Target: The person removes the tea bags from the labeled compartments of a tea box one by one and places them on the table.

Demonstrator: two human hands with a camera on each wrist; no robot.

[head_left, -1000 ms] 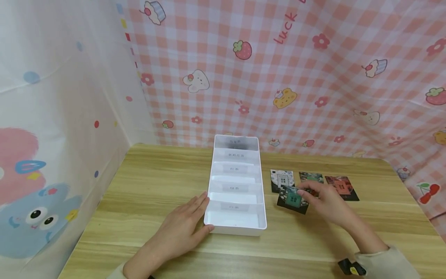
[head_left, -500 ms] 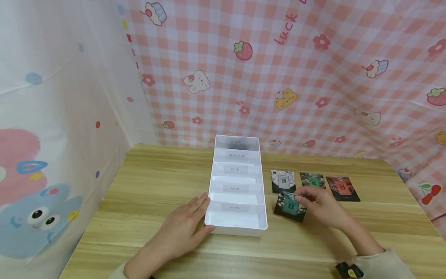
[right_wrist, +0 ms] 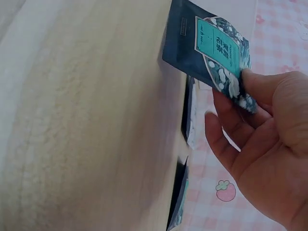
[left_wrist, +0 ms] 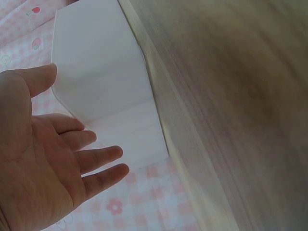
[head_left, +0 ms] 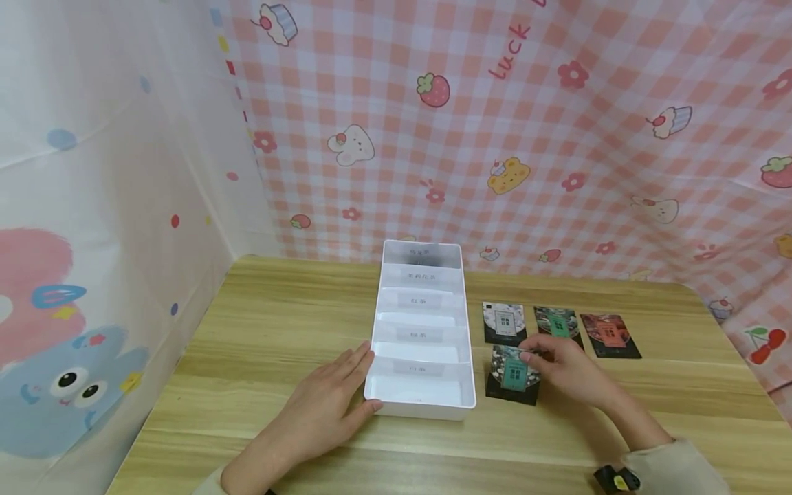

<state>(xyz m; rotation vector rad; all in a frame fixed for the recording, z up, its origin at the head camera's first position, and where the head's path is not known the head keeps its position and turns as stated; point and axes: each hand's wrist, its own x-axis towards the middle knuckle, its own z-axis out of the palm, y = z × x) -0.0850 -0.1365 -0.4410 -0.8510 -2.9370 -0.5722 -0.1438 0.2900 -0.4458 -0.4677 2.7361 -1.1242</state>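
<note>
A white divided box (head_left: 417, 410) with a printed label in each compartment stands mid-table. My left hand (head_left: 322, 405) rests along its left front corner; the left wrist view shows the fingers fairly straight beside the box wall (left_wrist: 96, 72). To the right of the box, my right hand (head_left: 572, 371) pinches a black tea sachet (head_left: 513, 377) with a teal label by its upper right corner. In the right wrist view thumb and fingers grip that sachet (right_wrist: 219, 45) at its patterned end, tilted. Whether its lower edge touches the table cannot be told.
Behind the held sachet lie a white-patterned sachet (head_left: 504, 322), a green one (head_left: 559, 323) partly behind the right hand, and a red one (head_left: 610, 335). A checked pink cloth (head_left: 470, 137) hangs at the table's back edge. A white printed curtain (head_left: 142, 227) borders the left.
My right hand has moved slightly left and toward the front with the sachet, which has turned straighter to the box. The green sachet behind is less covered. My left hand stays put.
</note>
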